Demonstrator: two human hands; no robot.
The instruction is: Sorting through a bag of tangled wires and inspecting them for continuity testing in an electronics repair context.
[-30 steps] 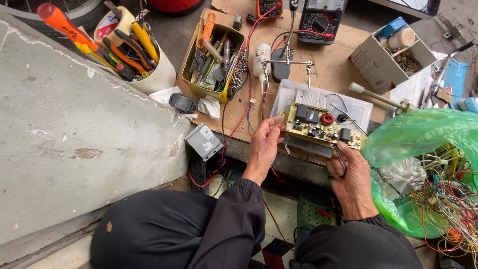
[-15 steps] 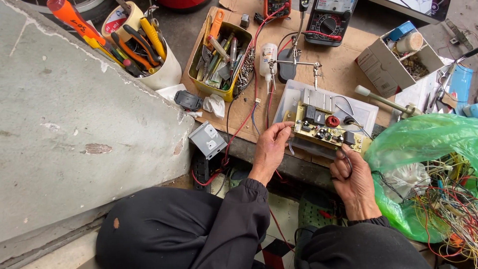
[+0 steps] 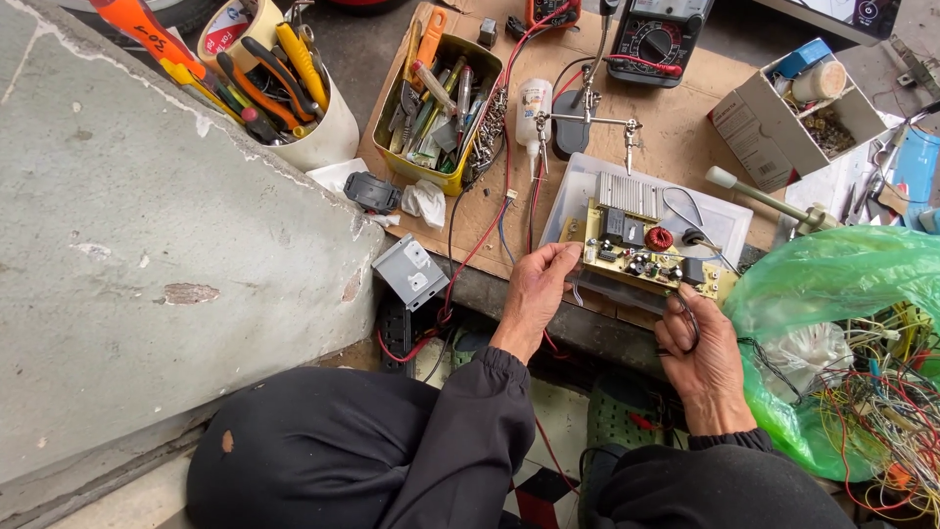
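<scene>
So the circuit board (image 3: 648, 257) sits at the near edge of the cardboard-covered bench, resting partly on a clear plastic tray (image 3: 729, 214). Its long axis runs left to right, tilted a bit so the right end comes lower toward the person. There's a finned heat sink along its far edge and a red coil around the middle.

The left hand (image 3: 538, 292) is at the board's left end, fingers loosely curled with the fingertips touching or just about touching that short edge. Looks more like steadying than a real grip; I can't tell if anything's actually pinched. The right hand (image 3: 701, 351) is under the board's right end, just on the near side, fingers curled in around a thin black wire (image 3: 691, 318) that loops from the board. So both hands bracket it, one at each end, with the board lying just beyond them.

Around it: a helping-hands clip stand (image 3: 587, 116) behind the board, a multimeter (image 3: 658, 39) further back, a yellow tin (image 3: 435, 100) full of tools, a white bucket (image 3: 315, 129) of pliers, and a green bag (image 3: 850, 323) stuffed with loose wires off to the right.
</scene>
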